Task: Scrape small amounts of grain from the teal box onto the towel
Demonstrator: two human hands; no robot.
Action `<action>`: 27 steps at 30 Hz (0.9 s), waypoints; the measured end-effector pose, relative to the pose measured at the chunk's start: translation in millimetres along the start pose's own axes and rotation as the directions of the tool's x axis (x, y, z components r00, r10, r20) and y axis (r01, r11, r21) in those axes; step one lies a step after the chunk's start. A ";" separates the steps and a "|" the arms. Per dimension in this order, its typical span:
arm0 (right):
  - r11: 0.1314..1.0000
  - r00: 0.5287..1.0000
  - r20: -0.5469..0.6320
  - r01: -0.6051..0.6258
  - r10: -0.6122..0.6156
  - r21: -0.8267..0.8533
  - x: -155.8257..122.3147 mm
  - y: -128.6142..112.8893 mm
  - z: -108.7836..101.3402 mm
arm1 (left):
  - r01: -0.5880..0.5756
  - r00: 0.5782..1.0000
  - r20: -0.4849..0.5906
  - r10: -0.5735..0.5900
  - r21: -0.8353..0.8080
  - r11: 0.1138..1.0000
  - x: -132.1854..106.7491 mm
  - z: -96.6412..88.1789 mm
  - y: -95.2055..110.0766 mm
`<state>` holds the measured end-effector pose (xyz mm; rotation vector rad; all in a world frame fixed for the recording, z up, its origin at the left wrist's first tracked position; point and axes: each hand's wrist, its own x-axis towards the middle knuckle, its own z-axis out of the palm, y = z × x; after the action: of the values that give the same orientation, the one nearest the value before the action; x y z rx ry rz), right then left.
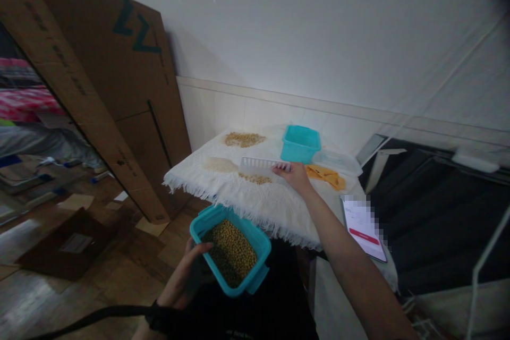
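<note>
My left hand (190,265) is closed on the rim of a teal plastic box (261,244), thumb over the edge, held tilted below the table's front edge. Inside lie yellow soybeans (235,247) and smaller dark green beans (213,257). My right hand (292,174) grips one end of a white translucent slotted tray (258,163). That tray stands on edge behind a small soybean pile (255,178) on the white fringed cloth (274,207). Left of it spreads a pale grain pile (220,164). A larger soybean pile (244,139) lies farther back.
A second teal box (301,144) stands at the back, with a clear lid (338,160) and a yellow cloth (326,176) nearby. A phone or tablet (363,228) lies at the right edge. Tall cardboard (119,79) leans at left; the wall (247,101) closes the back.
</note>
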<state>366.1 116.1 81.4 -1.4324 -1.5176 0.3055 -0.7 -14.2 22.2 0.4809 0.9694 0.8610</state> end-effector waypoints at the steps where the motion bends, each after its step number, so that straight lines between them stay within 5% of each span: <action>1: 1.000 1.000 0.009 0.000 0.000 0.005 0.3 0.4 -1.2 | 0.001 1.000 -0.007 -0.001 0.003 1.000 -0.9 0.2 0.4; 4: 1.000 0.999 -0.033 -0.007 0.006 -0.012 2.2 2.1 -5.5 | 0.006 1.000 -0.025 -0.006 0.011 1.000 -2.0 0.5 0.9; 10: 0.976 0.954 -0.297 -0.110 0.050 -0.189 8.4 11.0 -10.0 | 0.009 1.000 -0.012 -0.009 0.031 0.999 -0.4 -0.7 0.0; 27: 0.992 0.995 -0.094 -0.041 0.029 -0.121 7.4 9.7 -6.6 | 0.029 1.000 -0.002 -0.029 0.006 1.000 -4.3 4.0 3.6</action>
<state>378.6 122.3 80.8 -1.5500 -1.4585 0.1668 0.0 -15.5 28.9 0.4702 0.9795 0.8325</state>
